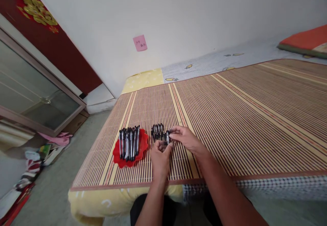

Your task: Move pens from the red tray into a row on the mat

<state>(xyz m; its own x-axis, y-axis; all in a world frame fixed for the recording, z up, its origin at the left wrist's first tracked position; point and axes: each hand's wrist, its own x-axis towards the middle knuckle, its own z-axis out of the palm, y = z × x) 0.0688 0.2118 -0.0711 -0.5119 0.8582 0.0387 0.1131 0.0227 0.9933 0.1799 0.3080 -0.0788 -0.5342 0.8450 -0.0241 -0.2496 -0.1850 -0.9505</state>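
I find a home, most likely a bedroom. Observed: a broad bed-like surface under a brown-and-tan striped slatted mat (230, 127), a yellow patterned cloth (143, 78) and a pale checked cloth with yellow fruit-like prints (204, 61). Also noted: a folded orange textile (305, 39), a dark red panel with a gold ornament (38, 10), and household articles heaped on the grey floor (95, 125).
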